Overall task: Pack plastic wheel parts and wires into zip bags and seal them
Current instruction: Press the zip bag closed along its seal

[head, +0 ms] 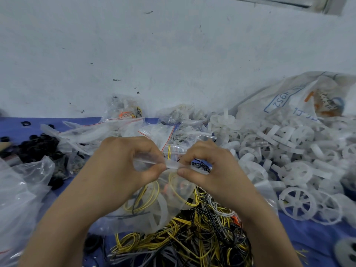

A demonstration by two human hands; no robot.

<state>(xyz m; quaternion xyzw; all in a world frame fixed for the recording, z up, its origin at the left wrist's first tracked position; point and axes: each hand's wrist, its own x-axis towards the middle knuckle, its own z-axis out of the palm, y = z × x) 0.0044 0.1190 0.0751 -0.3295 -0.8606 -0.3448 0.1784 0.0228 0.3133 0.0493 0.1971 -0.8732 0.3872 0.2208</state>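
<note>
Head view: left hand (pixel 123 162) and right hand (pixel 208 166) both pinch the top strip of a zip bag (pixel 154 205) holding wires and a wheel, above the wire pile (pixel 192 239). Filling looks done; sealing underway, many wheels (pixel 289 151) unpacked.

2 bare hands show, the left hand (pixel 123 162) and the right hand (pixel 215 166), each with slim fingers and a broad, smooth back. Light creases mark the knuckles at the base of the fingers. The right thumbnail (pixel 182 172), at the thumb's tip just below the fingers, is cut short and rounded. Behind the fingers each wrist runs into a bare forearm, the left forearm (pixel 63 218) and the right forearm (pixel 269 228), which looks wider the farther it lies from the fingers.
</note>
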